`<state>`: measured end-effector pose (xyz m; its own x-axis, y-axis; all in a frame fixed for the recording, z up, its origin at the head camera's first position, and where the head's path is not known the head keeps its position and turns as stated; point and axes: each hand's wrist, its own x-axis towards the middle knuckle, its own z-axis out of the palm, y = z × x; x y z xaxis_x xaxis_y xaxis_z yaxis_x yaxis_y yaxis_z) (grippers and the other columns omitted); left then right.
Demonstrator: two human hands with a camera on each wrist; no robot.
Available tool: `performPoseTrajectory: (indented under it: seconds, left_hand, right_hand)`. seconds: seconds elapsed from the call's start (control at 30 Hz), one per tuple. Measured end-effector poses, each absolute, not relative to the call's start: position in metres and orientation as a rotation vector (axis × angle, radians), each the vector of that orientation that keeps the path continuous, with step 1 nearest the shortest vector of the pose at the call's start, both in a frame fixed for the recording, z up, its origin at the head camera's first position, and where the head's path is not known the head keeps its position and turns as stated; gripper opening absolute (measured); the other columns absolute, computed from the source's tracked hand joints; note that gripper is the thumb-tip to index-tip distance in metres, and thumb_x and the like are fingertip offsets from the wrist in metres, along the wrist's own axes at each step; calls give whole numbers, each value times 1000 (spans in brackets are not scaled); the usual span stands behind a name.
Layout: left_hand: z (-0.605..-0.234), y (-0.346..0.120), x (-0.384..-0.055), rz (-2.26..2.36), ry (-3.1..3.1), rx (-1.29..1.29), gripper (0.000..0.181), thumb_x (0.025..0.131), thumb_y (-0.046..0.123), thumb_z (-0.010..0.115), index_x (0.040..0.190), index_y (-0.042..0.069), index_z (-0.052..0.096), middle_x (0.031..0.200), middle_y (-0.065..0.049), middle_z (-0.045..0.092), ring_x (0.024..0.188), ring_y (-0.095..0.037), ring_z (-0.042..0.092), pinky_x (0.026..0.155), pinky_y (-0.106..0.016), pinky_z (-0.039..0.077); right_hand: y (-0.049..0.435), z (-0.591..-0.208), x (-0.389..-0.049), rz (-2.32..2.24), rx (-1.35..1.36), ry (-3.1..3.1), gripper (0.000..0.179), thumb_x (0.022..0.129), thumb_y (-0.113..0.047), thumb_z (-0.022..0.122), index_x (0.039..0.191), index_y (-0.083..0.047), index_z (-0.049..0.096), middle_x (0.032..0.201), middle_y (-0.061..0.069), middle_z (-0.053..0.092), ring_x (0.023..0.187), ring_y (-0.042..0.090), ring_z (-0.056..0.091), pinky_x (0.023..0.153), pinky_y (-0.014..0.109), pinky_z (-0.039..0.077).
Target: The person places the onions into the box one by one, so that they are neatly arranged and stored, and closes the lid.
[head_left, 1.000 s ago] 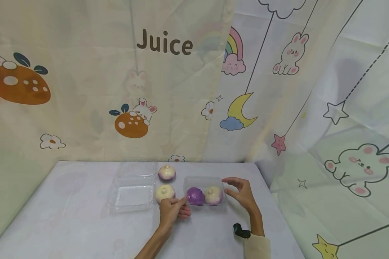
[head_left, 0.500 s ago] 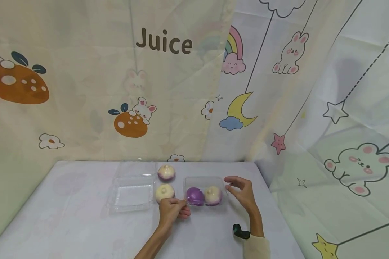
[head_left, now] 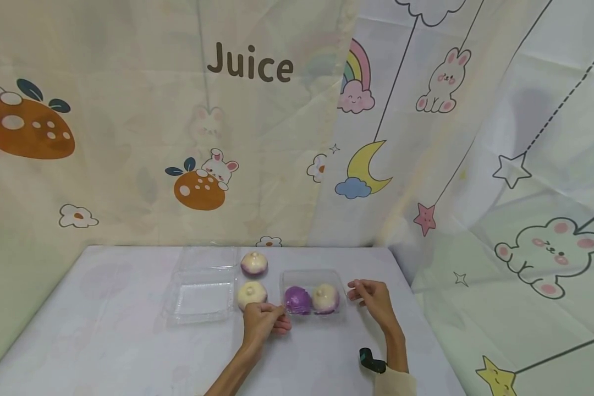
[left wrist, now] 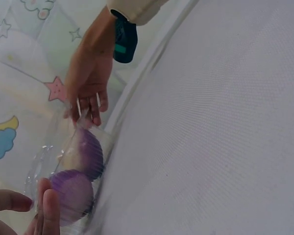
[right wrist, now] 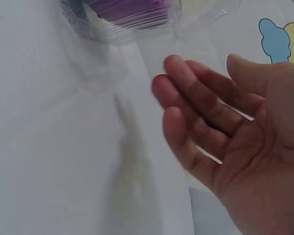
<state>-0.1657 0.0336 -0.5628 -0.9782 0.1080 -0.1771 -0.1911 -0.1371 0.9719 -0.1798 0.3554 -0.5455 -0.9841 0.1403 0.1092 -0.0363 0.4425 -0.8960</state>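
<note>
At the near left corner of the clear box [head_left: 309,276], the left hand [head_left: 259,324] has its grip on: thumb and forefinger pinch the plastic edge, just as they did a second ago. Over to the right hand [head_left: 376,302], and here's the change! Its grip was stretched wide at the box's right end; now it has pulled off to the right, fingers loosely bent, thumb apart from them in the right wrist view, holding nothing, just beside the box. The box itself hasn't budged, sitting right of centre on the counter [head_left: 153,363], thin, glossy, see-through plastic; whether its lid is fastened I can't tell. Inside, count two: one purple ball [head_left: 297,300] on the left, one cream ball [head_left: 325,300] with a purple side on the right, all but touching. Just left of the box, two more, a near loose ball [head_left: 252,296] and a far loose ball [head_left: 254,263], smooth, squat, cream and knobbed on top, unmoved. Further left, a second container [head_left: 205,300], rectangular, lies open with its lid folded back. One dark device [head_left: 372,361] sits at the right wrist, by a single cream sleeve [head_left: 395,382], and behind it all hangs creased printed cloth [head_left: 128,110].
</note>
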Motion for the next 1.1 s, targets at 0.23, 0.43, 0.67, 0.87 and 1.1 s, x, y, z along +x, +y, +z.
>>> performPoseTrajectory:
  seconds: [0.23, 0.43, 0.67, 0.87, 1.1]
  left_hand:
    - [-563, 34, -166, 2234, 1918, -100, 22, 98, 7, 73, 95, -14, 76, 75, -13, 80, 60, -14, 77, 60, -28, 69]
    - [-564, 33, -166, 2230, 1924, -98, 23, 99, 8, 72, 95, -14, 77, 76, -13, 80, 61, -14, 77, 60, -28, 69]
    - [-564, 33, -165, 2233, 1922, -98, 22, 98, 7, 72, 96, -15, 76, 76, -13, 80, 61, -14, 78, 60, -28, 69]
    - [-563, 34, -166, 2240, 1915, -101, 23, 98, 7, 72, 97, -16, 76, 75, -14, 80, 60, -14, 77, 60, -29, 69]
    - [-564, 34, -167, 2238, 1913, -118, 24, 100, 8, 71, 96, -15, 76, 76, -15, 80, 60, -14, 77, 60, -29, 69]
  right_hand:
    - [362, -536, -167, 1757, 31, -2733, 54, 120, -32, 45, 117, 15, 73, 98, 35, 78, 78, 44, 80, 59, 42, 67]
    - [364, -532, -160, 1875, 249, -2854, 58, 121, -29, 41, 110, 17, 74, 99, 38, 77, 74, 35, 79, 60, 42, 68]
    - [364, -536, -153, 1948, 222, -2876, 58, 120, -32, 43, 113, 17, 73, 96, 33, 78, 73, 23, 77, 62, 34, 67]
    - [363, -539, -150, 1968, 221, -2845, 50, 118, -28, 49, 112, 17, 71, 93, 30, 76, 73, 18, 75, 62, 29, 66]
    - [363, -543, -152, 1998, 239, -2814, 43, 115, -23, 58, 110, 18, 72, 92, 30, 76, 72, 16, 73, 62, 28, 65]
